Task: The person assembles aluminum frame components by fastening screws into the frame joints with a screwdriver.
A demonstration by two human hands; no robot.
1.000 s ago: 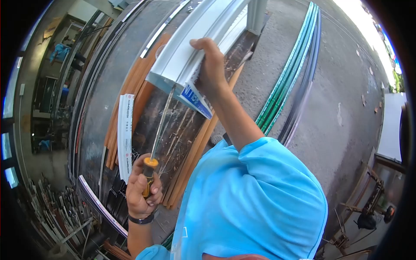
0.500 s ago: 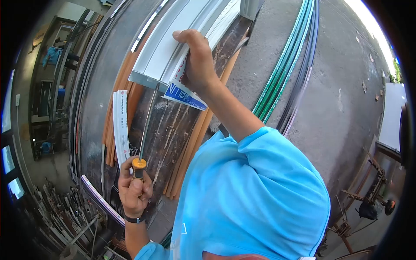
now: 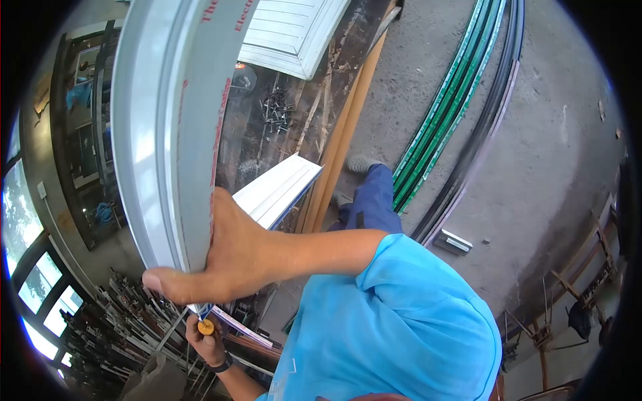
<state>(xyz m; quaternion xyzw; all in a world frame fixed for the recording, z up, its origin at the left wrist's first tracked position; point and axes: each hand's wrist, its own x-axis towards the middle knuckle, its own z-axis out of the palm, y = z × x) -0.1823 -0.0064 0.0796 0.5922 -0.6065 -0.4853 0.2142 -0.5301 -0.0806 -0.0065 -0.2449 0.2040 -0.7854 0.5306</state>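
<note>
The right hand (image 3: 237, 257) is wrapped around a long, pale grey-white ribbed profile with red lettering (image 3: 160, 134), its thumb laid across the face near the lower end and its fingers hidden behind. The profile is held up, slanting, in front of the dark, scuffed table (image 3: 257, 144). Below that end, the left hand (image 3: 207, 344), a dark band at its wrist, pinches a yellow-topped screwdriver (image 3: 206, 327) whose short visible shaft runs up to the profile; whether its tip touches cannot be told. On the table, a heap of small dark screws (image 3: 275, 110) lies inward from the edge beside the long orange-brown strips (image 3: 351, 120). A white grooved panel (image 3: 287, 33) lies above the heap in view, and a white strip with a blue side (image 3: 277, 194) reaches towards that same edge.
</note>
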